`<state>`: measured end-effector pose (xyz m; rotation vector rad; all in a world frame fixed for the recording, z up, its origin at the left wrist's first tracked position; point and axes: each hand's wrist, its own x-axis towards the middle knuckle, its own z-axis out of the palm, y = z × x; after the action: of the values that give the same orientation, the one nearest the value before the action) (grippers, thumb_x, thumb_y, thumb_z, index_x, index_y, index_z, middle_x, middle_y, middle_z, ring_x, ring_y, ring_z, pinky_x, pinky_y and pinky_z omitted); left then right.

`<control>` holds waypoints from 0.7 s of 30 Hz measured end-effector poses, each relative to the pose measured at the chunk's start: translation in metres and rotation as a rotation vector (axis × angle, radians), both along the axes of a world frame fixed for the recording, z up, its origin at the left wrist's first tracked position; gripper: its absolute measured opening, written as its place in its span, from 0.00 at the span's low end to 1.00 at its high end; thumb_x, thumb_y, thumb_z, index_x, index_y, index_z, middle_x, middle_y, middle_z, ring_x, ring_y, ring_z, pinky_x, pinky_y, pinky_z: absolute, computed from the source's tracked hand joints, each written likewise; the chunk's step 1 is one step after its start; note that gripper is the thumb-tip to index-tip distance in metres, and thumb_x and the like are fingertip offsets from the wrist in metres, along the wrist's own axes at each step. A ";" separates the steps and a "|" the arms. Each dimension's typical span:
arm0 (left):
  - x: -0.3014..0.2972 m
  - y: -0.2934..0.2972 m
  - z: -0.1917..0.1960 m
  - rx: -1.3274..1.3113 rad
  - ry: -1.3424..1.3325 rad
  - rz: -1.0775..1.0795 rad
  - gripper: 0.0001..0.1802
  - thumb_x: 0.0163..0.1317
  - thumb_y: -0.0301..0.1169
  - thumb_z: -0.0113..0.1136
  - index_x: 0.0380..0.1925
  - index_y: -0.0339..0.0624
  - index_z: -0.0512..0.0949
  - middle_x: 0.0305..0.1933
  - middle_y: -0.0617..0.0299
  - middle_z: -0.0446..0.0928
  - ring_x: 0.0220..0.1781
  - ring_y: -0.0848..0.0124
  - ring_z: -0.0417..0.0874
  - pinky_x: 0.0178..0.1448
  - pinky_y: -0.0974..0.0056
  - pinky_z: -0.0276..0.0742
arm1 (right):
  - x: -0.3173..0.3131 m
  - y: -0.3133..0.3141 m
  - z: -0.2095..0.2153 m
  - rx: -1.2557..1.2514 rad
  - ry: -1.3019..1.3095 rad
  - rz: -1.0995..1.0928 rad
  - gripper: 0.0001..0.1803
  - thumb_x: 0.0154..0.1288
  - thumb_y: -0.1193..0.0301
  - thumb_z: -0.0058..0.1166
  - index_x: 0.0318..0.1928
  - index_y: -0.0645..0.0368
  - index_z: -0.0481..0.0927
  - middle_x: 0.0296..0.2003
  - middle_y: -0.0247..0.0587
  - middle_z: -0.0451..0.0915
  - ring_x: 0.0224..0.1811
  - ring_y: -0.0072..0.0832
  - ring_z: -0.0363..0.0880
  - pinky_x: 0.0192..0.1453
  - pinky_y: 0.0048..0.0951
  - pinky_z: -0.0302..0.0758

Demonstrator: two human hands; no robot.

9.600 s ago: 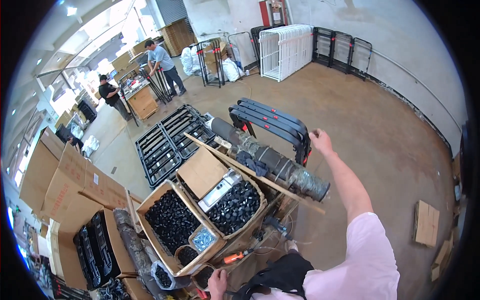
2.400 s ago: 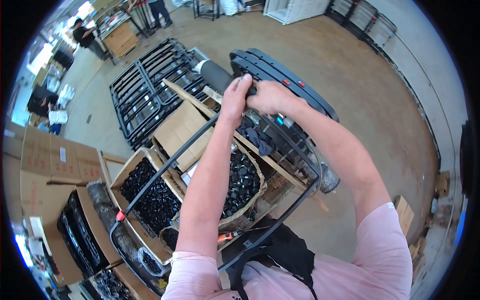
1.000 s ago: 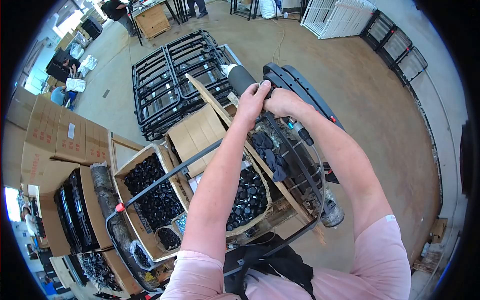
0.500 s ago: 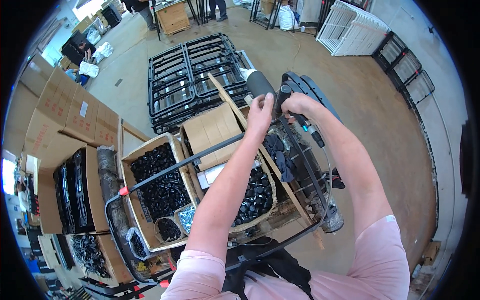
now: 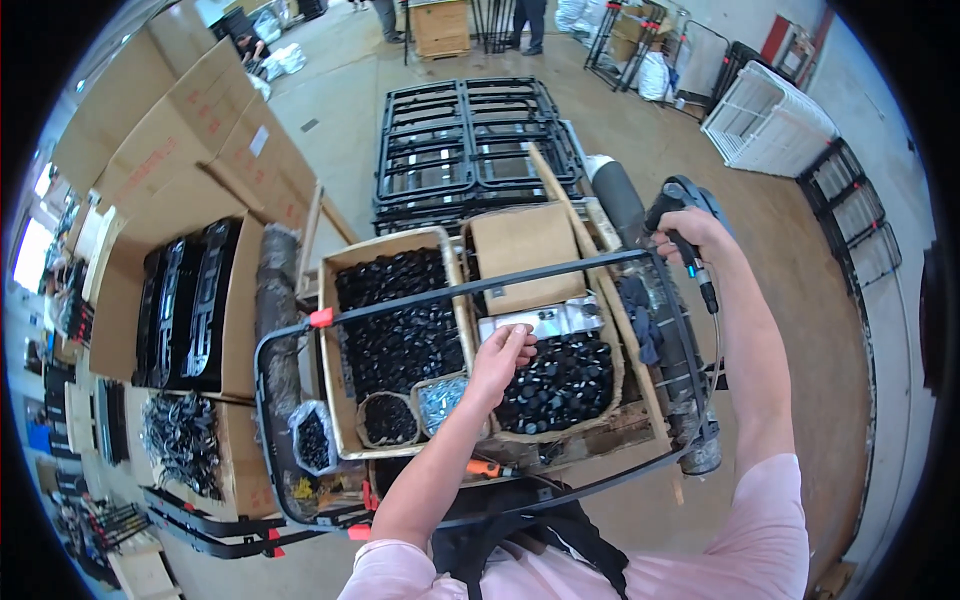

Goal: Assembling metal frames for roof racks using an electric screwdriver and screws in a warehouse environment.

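My right hand (image 5: 692, 232) is wrapped round a black pistol-grip power driver (image 5: 684, 246) with a hose or cord at its lower end, at the right corner of a black tubular frame (image 5: 490, 288). The frame lies across the bins and has red clips (image 5: 321, 318) on its left side. My left hand (image 5: 503, 362) hovers over the right-hand bin, fingertips drawn together; whatever they pinch, if anything, is too small to make out. Below it lie black plastic caps (image 5: 560, 385). A white box (image 5: 550, 320) is just beyond the fingers.
Left of my arm, a bin (image 5: 400, 300) holds black parts, with small tubs of dark bits and silvery screws (image 5: 440, 402). An orange-handled tool (image 5: 485, 467) lies near me. Wrapped rollers (image 5: 280, 280) flank the bins. Stacked black frames (image 5: 470, 150) stand beyond; cartons (image 5: 170, 340) rise at left.
My left hand has come away from the frame's right corner, back and left over the caps. My right hand still holds the driver near that corner. The whole view has swung left.
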<state>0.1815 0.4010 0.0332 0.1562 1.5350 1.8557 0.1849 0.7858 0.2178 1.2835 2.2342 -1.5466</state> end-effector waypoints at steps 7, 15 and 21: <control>-0.022 -0.117 -0.003 0.104 -0.106 0.014 0.23 0.85 0.48 0.50 0.60 0.39 0.80 0.51 0.62 0.85 0.48 0.74 0.85 0.54 0.64 0.83 | 0.003 -0.166 0.046 0.129 0.156 0.246 0.20 0.62 0.69 0.63 0.53 0.65 0.82 0.30 0.42 0.84 0.25 0.27 0.87 0.26 0.31 0.82; -0.052 -0.248 0.018 0.189 -0.565 0.105 0.34 0.76 0.64 0.57 0.53 0.41 0.83 0.46 0.64 0.84 0.43 0.71 0.84 0.48 0.63 0.83 | 0.021 -0.474 -0.068 0.736 0.085 1.248 0.43 0.55 0.63 0.73 0.70 0.59 0.68 0.48 0.59 0.86 0.48 0.54 0.89 0.51 0.52 0.87; -0.052 -0.339 -0.046 -0.433 -0.029 0.445 0.31 0.73 0.57 0.65 0.45 0.33 0.87 0.43 0.57 0.88 0.44 0.70 0.83 0.51 0.59 0.79 | -0.001 -0.567 -0.170 0.669 0.253 1.258 0.40 0.56 0.60 0.75 0.63 0.64 0.70 0.45 0.60 0.85 0.45 0.56 0.89 0.48 0.51 0.87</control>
<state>0.1299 0.0624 -0.0130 -0.4426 2.0296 1.7760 0.1838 0.2192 0.0477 -0.4246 2.8061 -0.4878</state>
